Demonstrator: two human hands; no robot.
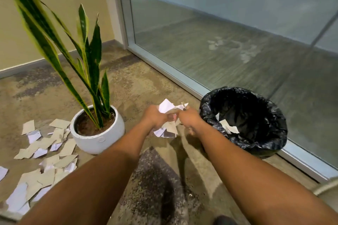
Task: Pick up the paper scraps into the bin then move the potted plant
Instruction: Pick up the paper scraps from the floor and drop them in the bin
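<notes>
Scraps (pixel 171 115) bunched between left hand (pixel 157 118) and right hand (pixel 189 118); lined bin (pixel 243 140) just right; keep grip closed until over the rim.

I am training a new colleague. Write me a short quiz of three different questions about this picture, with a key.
1. True or false: the bin already holds some paper.
2. On which side of the potted plant do the loose paper scraps on the floor lie: A left, B right, C behind?
3. Fill in: the left hand and right hand together hold a bundle of ____.

Key: 1 true; 2 A; 3 paper scraps.
</notes>
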